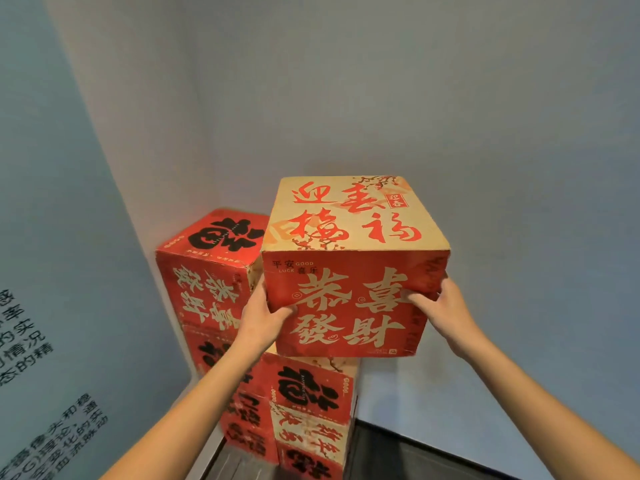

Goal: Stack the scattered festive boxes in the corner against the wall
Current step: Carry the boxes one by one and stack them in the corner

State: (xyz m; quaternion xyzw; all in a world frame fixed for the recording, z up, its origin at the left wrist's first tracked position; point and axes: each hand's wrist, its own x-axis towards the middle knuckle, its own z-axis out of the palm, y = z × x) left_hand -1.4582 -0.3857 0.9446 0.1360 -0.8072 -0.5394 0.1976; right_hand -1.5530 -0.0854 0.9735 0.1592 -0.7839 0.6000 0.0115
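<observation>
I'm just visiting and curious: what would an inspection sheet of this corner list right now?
Surface: dark floor at the foot of the stacks.
Job's things: red and tan printed cardboard box held at the top of the near stack; second stack of red boxes behind it in the corner.
Clutter: nothing seen.
Hands: left hand and right hand grip the box's lower corners, fingers round its sides.
Cables: nothing seen.
Surroundings: pale blue walls; black printed text on the left wall.

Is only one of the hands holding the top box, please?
No, both the left hand and right hand grip the top box at its sides.
</observation>
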